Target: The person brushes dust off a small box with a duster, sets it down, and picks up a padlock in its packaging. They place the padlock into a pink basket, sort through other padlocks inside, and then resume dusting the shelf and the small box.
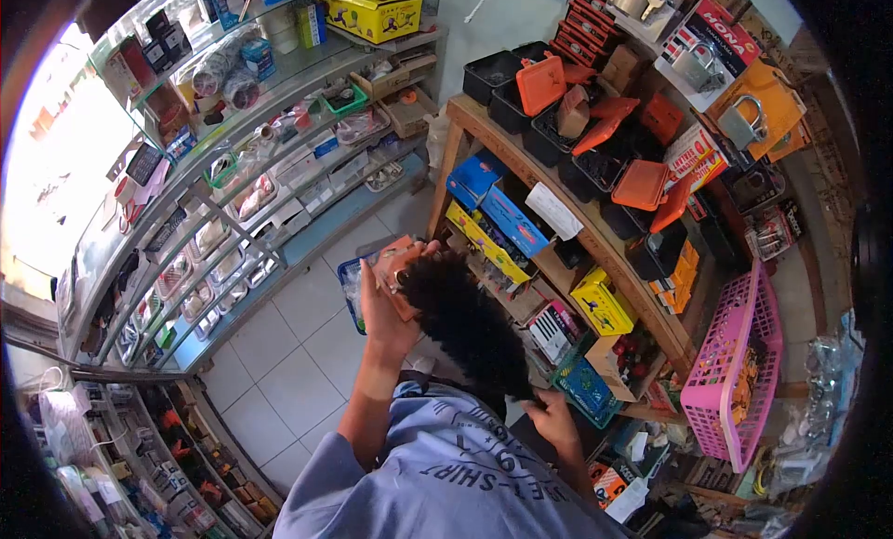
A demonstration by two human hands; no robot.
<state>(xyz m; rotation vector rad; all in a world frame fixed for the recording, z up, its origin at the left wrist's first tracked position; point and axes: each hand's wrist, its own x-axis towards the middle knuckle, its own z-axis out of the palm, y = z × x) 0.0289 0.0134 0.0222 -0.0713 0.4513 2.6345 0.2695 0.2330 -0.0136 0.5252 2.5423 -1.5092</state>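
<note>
My left hand [384, 308] is closed around an orange box-like item [400, 257], held up in front of my body; its exact kind is hard to make out. Closed on the handle end of a black fluffy duster [473, 327], my right hand [555, 422] is low and to the right. The duster slants up to the left, and its far tip covers part of the orange item, seemingly against it. A blue-rimmed basket with clear plastic [350, 295] is partly hidden behind my left hand.
Glass display shelves [279, 181] with small goods curve along the left. On the right, a wooden rack [558, 225] bears black bins [549, 144] with orange lids. A pink basket [726, 376] stands at the far right. White floor tiles [279, 353] lie between.
</note>
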